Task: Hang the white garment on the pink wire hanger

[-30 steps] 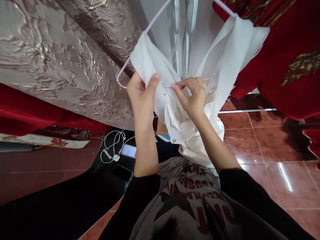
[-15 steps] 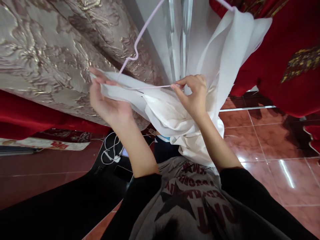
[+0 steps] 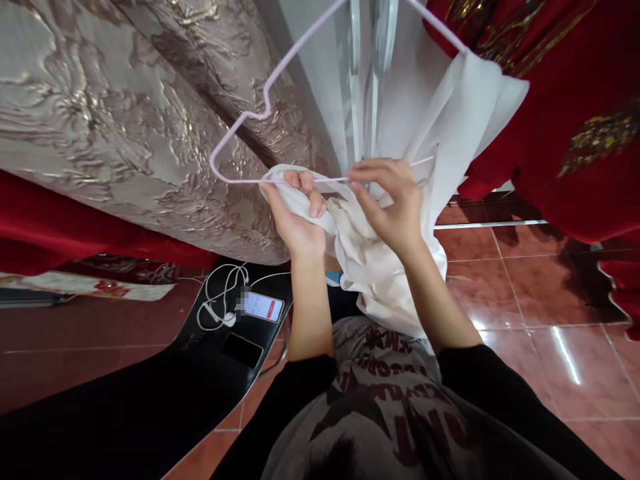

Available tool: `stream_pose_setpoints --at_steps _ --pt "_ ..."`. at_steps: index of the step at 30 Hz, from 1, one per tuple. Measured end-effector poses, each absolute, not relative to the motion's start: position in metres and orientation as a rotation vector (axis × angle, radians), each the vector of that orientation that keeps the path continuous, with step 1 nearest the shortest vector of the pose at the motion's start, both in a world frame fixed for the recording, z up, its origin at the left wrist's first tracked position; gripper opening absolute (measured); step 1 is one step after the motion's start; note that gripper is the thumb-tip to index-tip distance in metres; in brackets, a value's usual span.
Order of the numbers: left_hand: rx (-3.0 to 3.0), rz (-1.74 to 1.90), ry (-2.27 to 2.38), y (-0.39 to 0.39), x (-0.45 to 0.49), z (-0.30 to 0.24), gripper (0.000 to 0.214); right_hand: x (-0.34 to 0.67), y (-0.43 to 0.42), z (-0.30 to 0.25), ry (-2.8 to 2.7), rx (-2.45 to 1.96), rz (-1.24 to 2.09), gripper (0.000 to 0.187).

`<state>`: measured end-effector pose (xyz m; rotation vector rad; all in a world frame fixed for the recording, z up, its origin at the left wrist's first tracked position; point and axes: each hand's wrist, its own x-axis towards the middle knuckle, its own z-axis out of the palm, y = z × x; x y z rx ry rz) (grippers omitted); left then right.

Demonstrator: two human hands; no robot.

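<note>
A white cloth [image 3: 450, 140] hangs over the right shoulder of a thin pale pink hanger [image 3: 250, 115]. Its lower part bunches down toward my lap. My left hand [image 3: 299, 213] is closed around a gathered fold of the cloth, just under the hanger's bottom bar. My right hand [image 3: 393, 200] pinches that bar and the cloth at the middle, fingers curled. The hanger's left shoulder is bare.
A silver-brown brocade drape [image 3: 115, 113] hangs at the left, red gold-embroidered fabric [image 3: 575, 133] at the right. A black surface [image 3: 150, 393] below holds a lit phone [image 3: 264, 307], a dark phone [image 3: 242, 349] and white earphones [image 3: 220, 300]. The floor is glossy red tile [image 3: 540, 293].
My left hand pulled the cloth off the hanger's left shoulder, swung out to the left with it, then came back under the bar, bunching the fabric. The right hand stayed near the bar's middle.
</note>
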<state>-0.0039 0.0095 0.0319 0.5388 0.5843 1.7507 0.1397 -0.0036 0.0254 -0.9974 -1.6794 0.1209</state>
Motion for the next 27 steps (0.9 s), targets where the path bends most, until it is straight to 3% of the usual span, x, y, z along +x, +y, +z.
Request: stream_pose_setpoints --at_steps 3,5,7,8,11,13,18,27 --pt "0.550 1.764 0.584 0.013 -0.005 0.032 0.059 0.168 -0.014 0.030 -1.336 -1.004 -0.102 0.024" --pt "0.559 1.760 0.587 0.014 -0.003 0.030 0.058 0.192 -0.014 0.022 -1.046 -1.107 -0.171 0.043" --pt "0.561 1.753 0.597 0.015 0.000 0.027 0.059 0.214 -0.008 0.007 -0.975 -1.166 0.010 0.068" --pt "0.559 1.755 0.594 0.015 0.003 0.025 0.059 0.221 -0.005 0.000 -1.009 -1.184 0.159 0.071" --pt "0.556 1.764 0.573 0.014 0.008 0.022 0.061 0.222 0.000 -0.015 -1.123 -1.259 0.491 0.059" --pt "0.573 1.763 0.582 0.014 0.010 0.021 0.061 0.211 -0.001 -0.015 -1.121 -1.279 0.525 0.052" --pt "0.591 1.746 0.662 0.015 0.005 0.023 0.059 0.185 -0.003 -0.002 -0.994 -1.237 0.265 0.039" --pt "0.544 1.740 0.515 0.011 0.010 0.022 0.055 0.187 0.002 0.010 -0.820 -1.257 0.037 0.037"
